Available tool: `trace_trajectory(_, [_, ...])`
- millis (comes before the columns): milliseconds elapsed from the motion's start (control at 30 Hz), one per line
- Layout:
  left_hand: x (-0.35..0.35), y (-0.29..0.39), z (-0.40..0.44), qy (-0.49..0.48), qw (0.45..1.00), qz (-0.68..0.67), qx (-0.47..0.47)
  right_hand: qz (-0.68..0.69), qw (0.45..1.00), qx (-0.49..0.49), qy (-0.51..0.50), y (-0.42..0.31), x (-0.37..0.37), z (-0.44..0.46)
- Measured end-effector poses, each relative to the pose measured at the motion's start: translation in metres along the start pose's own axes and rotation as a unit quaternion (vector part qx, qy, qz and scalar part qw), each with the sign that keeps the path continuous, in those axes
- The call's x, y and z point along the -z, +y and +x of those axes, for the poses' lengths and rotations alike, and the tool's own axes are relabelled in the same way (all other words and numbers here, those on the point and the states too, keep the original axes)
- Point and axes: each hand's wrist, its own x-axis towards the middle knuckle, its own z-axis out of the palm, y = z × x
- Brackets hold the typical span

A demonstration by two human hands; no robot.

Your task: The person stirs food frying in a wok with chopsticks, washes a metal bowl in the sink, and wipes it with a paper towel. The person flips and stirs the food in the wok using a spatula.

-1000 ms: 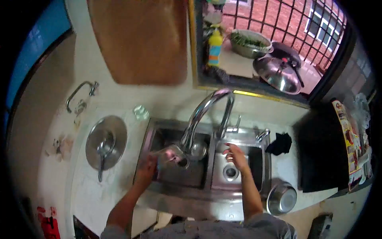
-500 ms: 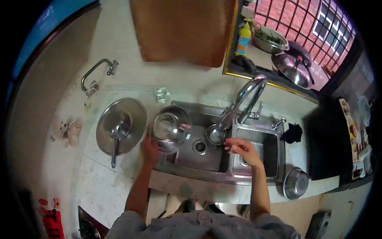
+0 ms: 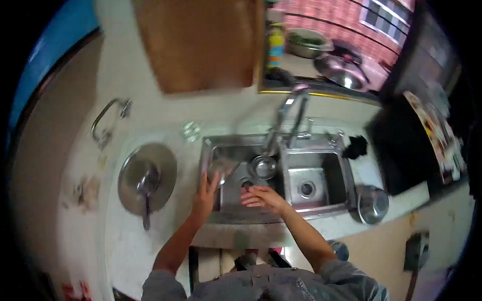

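Observation:
My left hand (image 3: 203,196) is at the left side of the large sink basin, thumb and fingers at the edge of a shiny bowl (image 3: 224,169). Motion blurs the bowl, which looks tilted, and its far side is hard to make out. Over the front of the same basin, my right hand (image 3: 264,197) is stretched toward the left with its fingers extended and nothing in them. A small round metal strainer or bowl (image 3: 263,167) sits in the basin under the faucet (image 3: 281,118), just beyond my right hand.
Left on the counter, a saucepan (image 3: 149,179) rests on a wide round metal lid or pan (image 3: 126,175). A glass jar (image 3: 191,131) stands behind the sink. A metal bowl (image 3: 372,204) is at the right counter edge, near a black cloth (image 3: 355,147).
The bowl in my left hand has moved lower into the basin and tilted. My right hand has moved left, from the divider to over the large basin. The view has shifted.

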Motion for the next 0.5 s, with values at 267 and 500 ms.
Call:
trace_trajectory(267, [0.015,-0.028,-0.017,-0.178,0.959,0.028,-0.219,-0.101,0.952,-0.164,0.239,-0.039,0.051,-0.108])
trace_trajectory(500, [0.043,0.057,-0.022,-0.237,0.949,-0.095,-0.186,-0.064,0.826,-0.259,0.497,-0.111,0.162,-0.314])
